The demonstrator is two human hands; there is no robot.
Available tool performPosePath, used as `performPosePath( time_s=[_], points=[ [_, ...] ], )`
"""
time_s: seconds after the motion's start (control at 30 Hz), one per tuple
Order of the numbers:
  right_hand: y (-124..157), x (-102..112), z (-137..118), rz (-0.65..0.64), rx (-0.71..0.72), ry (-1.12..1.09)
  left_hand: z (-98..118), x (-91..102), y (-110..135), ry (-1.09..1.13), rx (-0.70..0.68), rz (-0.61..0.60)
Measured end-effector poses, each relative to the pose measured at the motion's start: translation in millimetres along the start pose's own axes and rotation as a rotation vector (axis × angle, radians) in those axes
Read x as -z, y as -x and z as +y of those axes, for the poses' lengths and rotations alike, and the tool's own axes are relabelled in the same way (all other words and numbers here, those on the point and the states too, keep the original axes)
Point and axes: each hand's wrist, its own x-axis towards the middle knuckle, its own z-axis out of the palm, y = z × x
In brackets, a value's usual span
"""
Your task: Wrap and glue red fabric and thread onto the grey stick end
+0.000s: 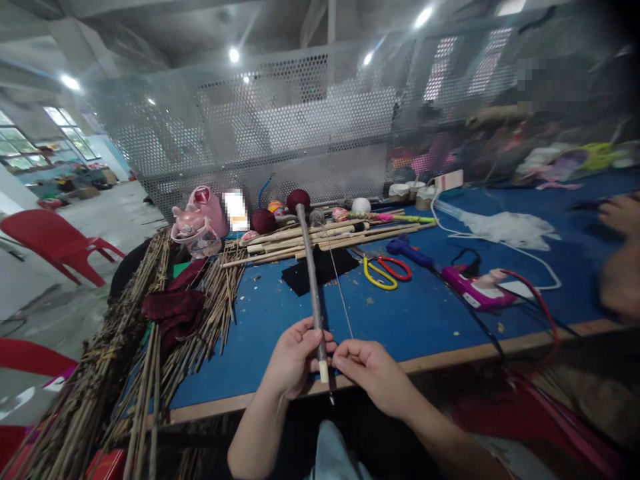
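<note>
As observed at lower centre of the frame, noted the left hand (296, 355) pinching a grey-brown wrapped stick (313, 280) near its pale lower end, thumb laid over the top. Noted the right hand (369, 368) just beside it, thumb and fingertips pressed together on a pale thread (341, 288), drawn straight from the upper middle down to this hand. Found a small bright tip (332, 399) below the fingers; unable to identify. Traced the stick upward, slanting slightly left over the blue counter (415, 317), to a dark red ball (299, 199); cannot tell whether joined to it.

Under the stick, recorded a black cloth (341, 264). Right of this, listed scissors (383, 287) with yellow and red handles, a blue glue gun (411, 253) and a magenta power strip (473, 289). Behind the cloth, located peeled sticks (280, 247) lying crosswise.

At left centre, found a dark red cloth (175, 303) over twigs (117, 333), with a pink container (209, 212) above. At right, logged a white plastic bag (517, 229) and, at the frame's edge, a blurred hand of another person (621, 215). Across the upper middle, noted a perforated metal panel (275, 127); at far left, a red chair (47, 237).
</note>
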Motion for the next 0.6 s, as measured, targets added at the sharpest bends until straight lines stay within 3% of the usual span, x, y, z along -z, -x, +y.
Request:
performPosePath(
  time_s=[0.23,0.47,0.6],
  points=[
    [2.6,0.6,0.3,0.039,-0.028,-0.031,0.0,-5.9,1.0,0.143,-0.012,-0.118],
    [3.1,6.0,8.5,-0.307,-0.277,-0.672,5.6,-25.0,9.7,0.146,0.049,-0.183],
    [4.9,-2.1,15.7,-0.324,-0.283,-0.824,6.1,-25.4,9.9,0.087,0.043,-0.181]
  ],
)
